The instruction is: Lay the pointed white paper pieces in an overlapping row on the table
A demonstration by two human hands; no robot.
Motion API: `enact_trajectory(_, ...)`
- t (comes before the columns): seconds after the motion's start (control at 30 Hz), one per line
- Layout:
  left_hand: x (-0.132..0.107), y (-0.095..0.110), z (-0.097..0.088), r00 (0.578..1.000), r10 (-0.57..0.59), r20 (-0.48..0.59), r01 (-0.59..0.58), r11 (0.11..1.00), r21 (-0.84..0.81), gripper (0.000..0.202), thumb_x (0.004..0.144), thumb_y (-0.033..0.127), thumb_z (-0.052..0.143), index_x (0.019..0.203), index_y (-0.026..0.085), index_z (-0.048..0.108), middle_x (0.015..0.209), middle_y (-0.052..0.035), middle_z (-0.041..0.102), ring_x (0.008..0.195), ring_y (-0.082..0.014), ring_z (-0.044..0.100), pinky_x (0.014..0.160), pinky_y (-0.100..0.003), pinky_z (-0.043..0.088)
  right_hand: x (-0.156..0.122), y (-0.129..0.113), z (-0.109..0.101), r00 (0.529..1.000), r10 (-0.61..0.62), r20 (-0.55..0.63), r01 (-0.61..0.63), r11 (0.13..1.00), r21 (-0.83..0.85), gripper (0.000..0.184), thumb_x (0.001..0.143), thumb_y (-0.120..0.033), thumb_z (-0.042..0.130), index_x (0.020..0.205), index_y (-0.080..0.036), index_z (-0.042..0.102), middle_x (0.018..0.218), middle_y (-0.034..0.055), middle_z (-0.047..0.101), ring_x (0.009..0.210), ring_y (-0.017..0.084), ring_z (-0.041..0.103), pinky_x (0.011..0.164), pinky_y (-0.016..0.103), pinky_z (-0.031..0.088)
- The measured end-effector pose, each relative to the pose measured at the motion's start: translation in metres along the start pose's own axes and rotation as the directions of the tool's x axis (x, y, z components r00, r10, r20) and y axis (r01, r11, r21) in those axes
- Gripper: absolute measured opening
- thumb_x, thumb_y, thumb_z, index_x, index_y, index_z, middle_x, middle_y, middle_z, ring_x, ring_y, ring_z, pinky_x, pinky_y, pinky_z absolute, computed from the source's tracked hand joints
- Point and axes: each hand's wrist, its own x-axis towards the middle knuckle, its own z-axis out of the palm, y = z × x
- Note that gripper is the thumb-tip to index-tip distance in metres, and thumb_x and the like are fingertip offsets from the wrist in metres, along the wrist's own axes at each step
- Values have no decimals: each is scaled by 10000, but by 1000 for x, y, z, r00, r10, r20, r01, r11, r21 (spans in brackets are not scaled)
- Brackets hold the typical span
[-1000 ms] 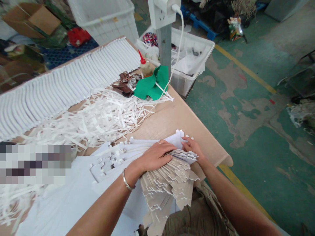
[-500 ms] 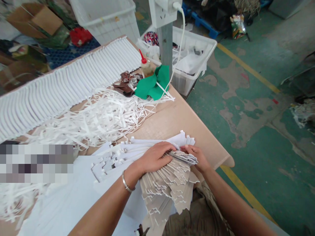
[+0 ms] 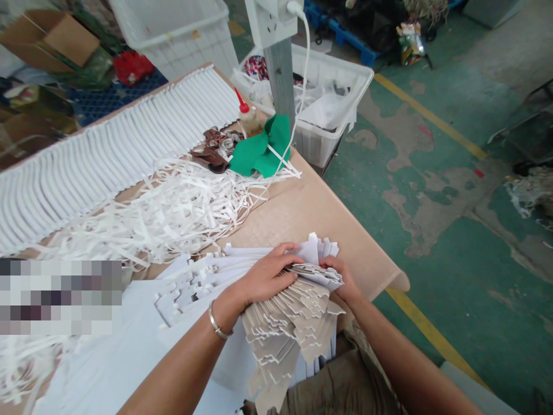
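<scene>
A fanned bundle of die-cut cardboard blanks (image 3: pixel 285 320), grey-brown on one face and white on the other, hangs over the table edge against my lap. My left hand (image 3: pixel 270 275) lies across its top, thumb and fingers closed about the folded-over part. At the right end of that part, my right hand (image 3: pixel 341 274) grips the edges, its fingers partly hidden behind the sheets. White notched ends of blanks (image 3: pixel 322 246) stick up just beyond both hands. More white blanks (image 3: pixel 185 294) lie spread to the left, under my left forearm.
White paper strips (image 3: pixel 173 210) lie heaped on the table (image 3: pixel 302 202), with a long row of white folded pieces (image 3: pixel 108 135) behind. Near the far corner are green cloth (image 3: pixel 263 151), a red-tipped bottle (image 3: pixel 248 118) and a power cord (image 3: pixel 302 92) from a post socket. White bins (image 3: pixel 341 86) stand beyond.
The view has shifted slightly, so things on the table appear a little further left. The left fingers have lifted and spread a little on the bundle. More white edges show below it.
</scene>
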Motion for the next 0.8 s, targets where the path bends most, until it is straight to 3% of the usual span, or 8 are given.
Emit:
enact_trajectory(0.1, -1, 0, -1, 1000, 6, 7, -6, 1000, -6, 272, 917, 316, 514, 1149, 241, 633, 1335, -69, 603, 1353, -290, 452, 1151, -470, 352, -2, -1, -4, 997, -65, 31, 67, 995, -69, 271, 738, -453, 693, 667, -199, 628, 725, 26, 592, 740, 183, 530, 675, 288, 425)
enact_trajectory(0.2, -2, 1, -1, 1000, 4, 27, -3, 1000, -17, 265, 914, 311, 506, 1147, 239, 612, 1284, -67, 618, 1257, -270, 525, 1099, -441, 408, -5, -2, -2, 1000, -18, 25, 18, 1000, -24, 347, 813, -527, 637, 695, -201, 638, 736, 38, 628, 750, 194, 554, 694, 301, 449)
enact_trajectory(0.33, -1, 3, -2, 999, -23, 25, 23, 1000, -8, 271, 890, 282, 512, 1145, 229, 588, 1211, -64, 626, 1113, -235, 584, 1019, -387, 461, -8, -2, 6, 979, 133, -157, -123, 989, 78, 525, 868, -663, 535, 938, -175, 712, 902, 96, 713, 848, 239, 633, 755, 337, 500)
enact_trajectory(0.5, 0, 5, -1, 994, -110, 20, 110, 994, -3, 336, 863, 262, 537, 1196, 222, 539, 1164, -56, 641, 1050, -238, 612, 958, -382, 488, -7, 2, 13, 940, 236, -247, -192, 962, 192, 610, 762, -691, 655, 1030, -145, 696, 876, 111, 718, 789, 237, 638, 690, 337, 513)
enact_trajectory(0.67, 3, 0, 2, 989, -150, -2, 150, 988, -32, 611, 858, 255, 569, 1435, 241, 368, 1354, -90, 588, 1205, -265, 581, 1060, -443, 449, -2, -1, 11, 951, 265, -159, -201, 922, 330, 553, 713, -633, 739, 1017, -173, 707, 900, 96, 726, 780, 221, 631, 700, 333, 515)
enact_trajectory(0.8, 8, -6, -2, 992, -125, 30, 126, 991, -41, 690, 855, 242, 567, 1502, 251, 326, 1559, -107, 406, 1355, -280, 478, 1155, -468, 374, -4, -5, 5, 978, 210, -13, -197, 934, 299, 425, 768, -608, 710, 841, -189, 726, 855, 80, 724, 799, 226, 634, 744, 337, 509)
